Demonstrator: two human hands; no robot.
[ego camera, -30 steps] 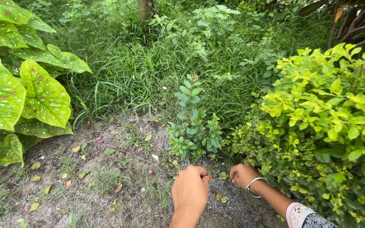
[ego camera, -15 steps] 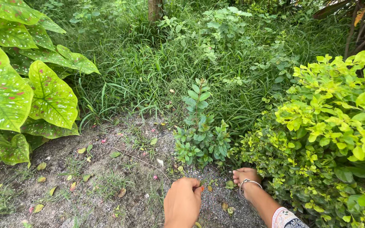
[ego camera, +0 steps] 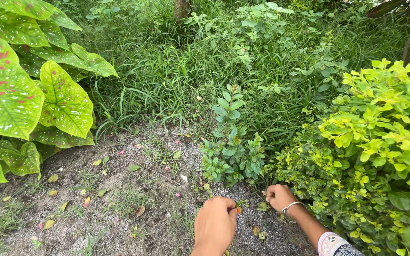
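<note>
Both hands worked low beside the small shrub (ego camera: pixel 231 156): left hand (ego camera: pixel 214 223) pinching something small and orange, right hand (ego camera: pixel 277 196) curled, its contents unclear.

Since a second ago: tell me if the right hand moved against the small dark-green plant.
No. The right hand stays on the soil just right of the small dark-green plant, beside the yellow-green bush; only the view shifted.

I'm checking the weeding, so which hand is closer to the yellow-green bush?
The right hand. It sits at the foot of the yellow-green bush, touching or nearly touching its lowest leaves. The left hand is farther left, over bare soil, apart from the bush.
</note>
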